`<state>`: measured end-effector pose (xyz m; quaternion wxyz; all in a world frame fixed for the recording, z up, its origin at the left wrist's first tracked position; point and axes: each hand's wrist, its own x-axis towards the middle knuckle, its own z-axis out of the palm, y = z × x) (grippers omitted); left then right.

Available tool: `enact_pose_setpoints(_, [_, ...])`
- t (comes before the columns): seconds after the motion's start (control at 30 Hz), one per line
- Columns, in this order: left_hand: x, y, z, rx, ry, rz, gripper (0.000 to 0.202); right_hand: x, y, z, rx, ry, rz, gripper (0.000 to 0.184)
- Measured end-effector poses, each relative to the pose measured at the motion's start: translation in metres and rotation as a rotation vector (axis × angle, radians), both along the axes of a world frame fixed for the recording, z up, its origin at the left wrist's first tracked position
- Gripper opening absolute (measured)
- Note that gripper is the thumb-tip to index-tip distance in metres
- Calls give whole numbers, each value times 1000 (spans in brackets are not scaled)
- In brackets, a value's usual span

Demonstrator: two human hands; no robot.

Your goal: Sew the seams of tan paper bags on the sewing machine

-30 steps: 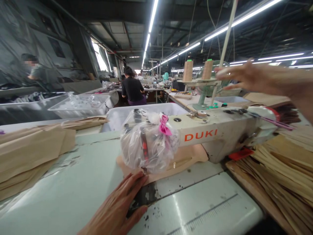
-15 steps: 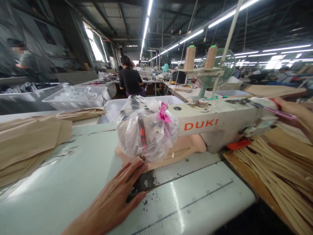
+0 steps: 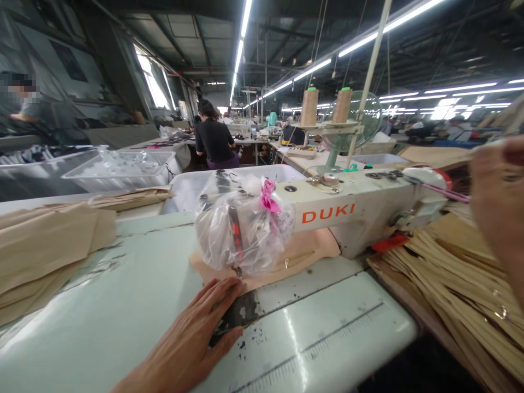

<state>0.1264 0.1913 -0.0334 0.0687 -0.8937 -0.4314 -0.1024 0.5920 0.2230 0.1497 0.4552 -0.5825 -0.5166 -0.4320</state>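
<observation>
My left hand lies flat on the sewing machine bed, fingers stretched out. Its fingertips touch the edge of a beige fabric piece, close to the presser foot. A clear plastic bag with a pink tie covers the head of the sewing machine and partly hides the needle area. At the right edge my right hand is raised, blurred and partly cut off, apart from the machine's handwheel end. A slim pink tool lies on that end; its kind is unclear.
Stacked beige pieces lie at the left. Long beige strips cover a board at the right. White bins stand behind the table. Thread cones rise on a stand beside a green fan. A person sits ahead.
My right hand has moved off the machine's handwheel end and risen toward the camera. My left hand stays at the fabric. The view has shifted slightly to the right.
</observation>
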Motion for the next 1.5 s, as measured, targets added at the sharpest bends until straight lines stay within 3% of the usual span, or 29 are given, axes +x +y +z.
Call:
enact_pose_setpoints(0.07, [-1, 0, -2, 35, 2, -18, 70, -78, -15, -35, -331, -139, 611, 20])
enact_pose_setpoints(0.1, [-2, 0, -2, 50, 2, -27, 71, -115, -17, -58, -599, -173, 855, 15])
enact_pose_setpoints(0.13, [-2, 0, -2, 63, 2, -35, 72, -147, -15, -82, -810, -222, 996, 13])
enact_pose_setpoints(0.23, [-2, 1, 1, 94, 3, -56, 72, -203, 7, -142, -1053, -225, 1044, 19])
enact_pose_setpoints(0.33, [-1, 1, 8, 124, -8, -80, 74, -211, 28, -167, -1086, -200, 1022, 22])
enact_pose_setpoints(0.63, [9, -5, 30, 202, -111, -130, 89, -214, 37, -180, -991, -179, 1091, 27])
enact_pose_setpoints(0.8, [5, -1, 21, 261, -74, -145, 79, -214, 33, -177, -977, -235, 1074, 28])
enact_pose_setpoints(1.13, [4, 3, 12, 243, -197, -114, 82, -216, 34, -179, -977, -253, 1068, 27])
enact_pose_setpoints(1.33, [1, 10, 4, 370, -120, -129, 84, -217, 31, -173, -1032, -263, 1037, 33])
enact_pose_setpoints(1.5, [3, 7, 8, 309, -187, -104, 87, -220, 31, -175, -1031, -226, 1056, 35])
